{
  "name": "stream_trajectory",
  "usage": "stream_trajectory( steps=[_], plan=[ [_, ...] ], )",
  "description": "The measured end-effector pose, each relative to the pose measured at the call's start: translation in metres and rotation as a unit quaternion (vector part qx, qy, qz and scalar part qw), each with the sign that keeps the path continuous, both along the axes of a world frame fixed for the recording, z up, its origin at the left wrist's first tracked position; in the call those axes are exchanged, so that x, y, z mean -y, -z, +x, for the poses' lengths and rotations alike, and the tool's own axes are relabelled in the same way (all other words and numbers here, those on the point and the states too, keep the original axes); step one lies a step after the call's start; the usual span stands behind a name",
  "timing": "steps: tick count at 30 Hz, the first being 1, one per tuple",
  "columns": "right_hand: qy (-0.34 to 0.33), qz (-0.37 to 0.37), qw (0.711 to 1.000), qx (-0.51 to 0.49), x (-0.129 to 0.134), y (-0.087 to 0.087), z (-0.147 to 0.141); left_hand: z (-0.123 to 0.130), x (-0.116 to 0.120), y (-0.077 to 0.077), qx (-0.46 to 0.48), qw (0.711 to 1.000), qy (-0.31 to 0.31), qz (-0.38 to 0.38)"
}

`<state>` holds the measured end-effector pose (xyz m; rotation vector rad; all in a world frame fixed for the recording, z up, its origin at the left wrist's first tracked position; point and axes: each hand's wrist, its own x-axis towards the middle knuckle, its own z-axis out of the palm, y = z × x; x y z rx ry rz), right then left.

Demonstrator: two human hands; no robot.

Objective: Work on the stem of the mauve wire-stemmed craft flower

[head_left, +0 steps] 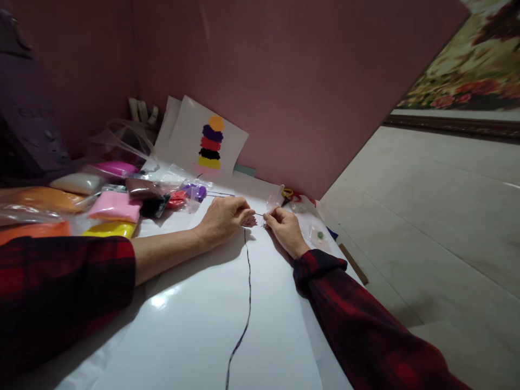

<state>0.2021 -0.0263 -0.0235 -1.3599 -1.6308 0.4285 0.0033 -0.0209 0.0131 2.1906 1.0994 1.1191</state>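
A thin dark strand [259, 214] runs taut between my two hands over the white sheet. My left hand [225, 216] has thumb and forefinger closed in a pinch on it. On the other side, my right hand [283, 226] pinches its far end. Just below the left fingertips, a brown textured patch [250, 221] lies on the white paper [195, 336], partly hidden by the hand. From there a long, wavy dark line [249, 281] reaches down to the near edge; whether it joins the held strand is hidden.
Bags of coloured soft material, pink [116, 207], yellow [109, 229] and brown [143, 189] among them, crowd the left. Behind stands a card with a stacked coloured picture [210, 143]. Scissors [287, 195] and a clear bag with a green lump [320, 235] lie at right.
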Motion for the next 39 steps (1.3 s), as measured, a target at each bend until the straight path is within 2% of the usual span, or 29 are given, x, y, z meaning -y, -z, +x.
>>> stream_trajectory(
  steps=[7,12,24,30,39],
  plan=[
    [0.005,0.002,1.0,0.001,-0.0001,-0.0002,-0.0005,0.0009,-0.002,0.0041,0.008,1.0,-0.006,0.017],
    [0.008,0.002,1.0,0.003,0.0002,0.0002,-0.0002,0.0008,-0.0013,0.0032,0.034,0.999,-0.003,-0.013],
    [0.004,0.0,1.0,-0.001,0.0029,-0.0032,-0.0021,0.0012,-0.0005,0.0001,-0.01,1.0,0.003,0.019],
    [0.004,0.0,1.0,-0.001,0.002,-0.0015,-0.0008,0.0013,0.0021,-0.0001,0.023,0.999,0.032,-0.001],
    [0.002,-0.003,1.0,-0.002,0.0033,-0.004,-0.0018,0.0023,0.0037,0.0,0.027,0.999,0.033,-0.017]
  ],
)
